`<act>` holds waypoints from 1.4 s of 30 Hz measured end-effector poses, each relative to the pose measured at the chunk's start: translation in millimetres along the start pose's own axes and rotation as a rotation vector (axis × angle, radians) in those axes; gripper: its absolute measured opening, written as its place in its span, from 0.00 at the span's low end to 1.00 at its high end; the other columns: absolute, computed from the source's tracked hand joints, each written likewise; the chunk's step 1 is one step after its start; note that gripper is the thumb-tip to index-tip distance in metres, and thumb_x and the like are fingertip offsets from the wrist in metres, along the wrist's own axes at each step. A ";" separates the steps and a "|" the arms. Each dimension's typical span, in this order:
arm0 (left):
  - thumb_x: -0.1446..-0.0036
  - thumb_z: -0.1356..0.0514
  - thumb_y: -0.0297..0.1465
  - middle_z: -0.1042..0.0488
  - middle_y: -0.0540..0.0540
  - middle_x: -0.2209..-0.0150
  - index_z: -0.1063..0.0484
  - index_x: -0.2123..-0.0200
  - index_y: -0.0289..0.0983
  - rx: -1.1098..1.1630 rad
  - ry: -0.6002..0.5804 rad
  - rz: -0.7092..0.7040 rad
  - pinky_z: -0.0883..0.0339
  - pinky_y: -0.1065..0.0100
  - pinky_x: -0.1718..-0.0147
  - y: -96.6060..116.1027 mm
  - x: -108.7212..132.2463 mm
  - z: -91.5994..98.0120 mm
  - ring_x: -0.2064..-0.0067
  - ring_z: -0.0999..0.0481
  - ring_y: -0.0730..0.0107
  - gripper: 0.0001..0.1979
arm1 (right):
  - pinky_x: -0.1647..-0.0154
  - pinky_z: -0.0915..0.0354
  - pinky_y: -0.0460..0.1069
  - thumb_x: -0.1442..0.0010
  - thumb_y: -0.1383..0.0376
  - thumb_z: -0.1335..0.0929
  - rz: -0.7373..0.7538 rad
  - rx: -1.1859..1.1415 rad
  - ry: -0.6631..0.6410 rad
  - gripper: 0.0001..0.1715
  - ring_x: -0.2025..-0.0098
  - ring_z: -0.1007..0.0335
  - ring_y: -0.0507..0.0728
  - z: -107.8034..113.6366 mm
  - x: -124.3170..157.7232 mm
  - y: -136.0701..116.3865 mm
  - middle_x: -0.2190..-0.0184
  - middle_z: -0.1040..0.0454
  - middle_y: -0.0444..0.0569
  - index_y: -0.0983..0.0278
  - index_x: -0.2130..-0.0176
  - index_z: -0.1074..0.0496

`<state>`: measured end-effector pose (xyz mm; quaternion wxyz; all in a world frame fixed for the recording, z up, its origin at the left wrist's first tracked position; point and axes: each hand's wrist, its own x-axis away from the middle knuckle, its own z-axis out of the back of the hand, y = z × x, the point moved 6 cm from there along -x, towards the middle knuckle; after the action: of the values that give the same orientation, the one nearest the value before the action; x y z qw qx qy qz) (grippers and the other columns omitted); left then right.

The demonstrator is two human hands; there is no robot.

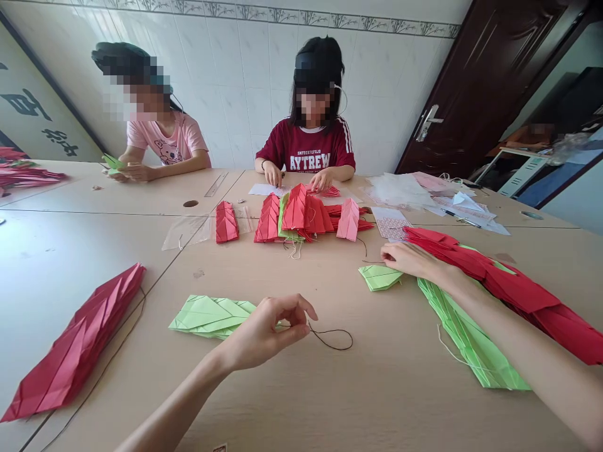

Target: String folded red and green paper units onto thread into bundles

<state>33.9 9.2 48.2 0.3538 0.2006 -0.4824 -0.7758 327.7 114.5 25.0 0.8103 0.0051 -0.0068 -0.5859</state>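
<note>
My left hand [268,326] is closed over the table at the centre, its thumb and fingers curled on a thin dark cord [349,339] that loops out to the right. Under and beside that wrist lies a folded light-green paper piece [207,314]. Farther right, my right hand [402,258] is pinched shut just above a small green folded paper piece [377,277]. A short dark thread end shows at its fingertips. Next to my right forearm rest a long stack of red folded paper [499,270] and a long green folded stack [464,333].
A long dark-red folded paper stack [78,342] lies at the left with a cord beside it. Red, pink and green folded pieces [296,213] sit mid-table. Across the table, two people work with paper. Plastic bags [400,189], sheets and a pen lie at the back right.
</note>
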 end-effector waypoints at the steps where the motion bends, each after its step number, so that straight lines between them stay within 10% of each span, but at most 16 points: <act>1: 0.44 0.47 0.30 0.33 0.52 0.73 0.32 0.63 0.37 0.008 0.004 -0.001 0.40 0.73 0.69 -0.3 -0.2 0.3 0.70 0.35 0.75 0.07 | 0.76 0.47 0.46 0.47 0.70 0.39 0.001 -0.013 0.003 0.08 0.72 0.34 0.54 2.7 -2.7 -3.6 0.71 0.27 0.48 0.62 0.72 0.31; 21: 0.46 0.44 0.36 0.37 0.51 0.74 0.34 0.67 0.35 0.313 0.148 0.051 0.43 0.76 0.77 -2.2 -0.4 9.4 0.75 0.39 0.79 0.09 | 0.67 0.36 0.48 0.42 0.64 0.41 -0.026 -0.522 0.249 0.07 0.67 0.29 0.54 33.5 1.4 -73.3 0.65 0.26 0.50 0.62 0.69 0.37; 25: 0.46 0.43 0.34 0.35 0.51 0.74 0.33 0.68 0.35 0.356 0.159 0.041 0.43 0.76 0.77 -0.8 0.2 9.6 0.75 0.38 0.80 0.07 | 0.66 0.33 0.51 0.43 0.62 0.37 0.157 -1.295 -0.078 0.07 0.72 0.28 0.52 33.6 30.9 -144.2 0.58 0.27 0.53 0.63 0.70 0.38; 30: 0.46 0.43 0.33 0.33 0.51 0.75 0.33 0.69 0.34 0.411 0.166 0.029 0.44 0.75 0.76 -0.8 1.3 12.1 0.76 0.38 0.80 0.07 | 0.73 0.33 0.49 0.43 0.64 0.37 0.130 -1.646 -0.475 0.06 0.72 0.26 0.53 3.6 57.7 -201.2 0.63 0.25 0.50 0.63 0.69 0.39; 42: 0.50 0.49 0.27 0.41 0.54 0.78 0.35 0.69 0.36 0.110 0.266 0.090 0.48 0.76 0.79 -6.1 7.0 31.7 0.77 0.44 0.79 0.05 | 0.74 0.36 0.47 0.43 0.58 0.35 -0.108 -1.235 -0.030 0.10 0.76 0.34 0.50 14.3 58.5 -112.3 0.78 0.31 0.42 0.62 0.69 0.37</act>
<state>6.3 25.0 57.4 0.4375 0.2990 -0.4815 -0.6981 239.1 23.8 37.8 0.6327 -0.4727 0.3223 -0.5219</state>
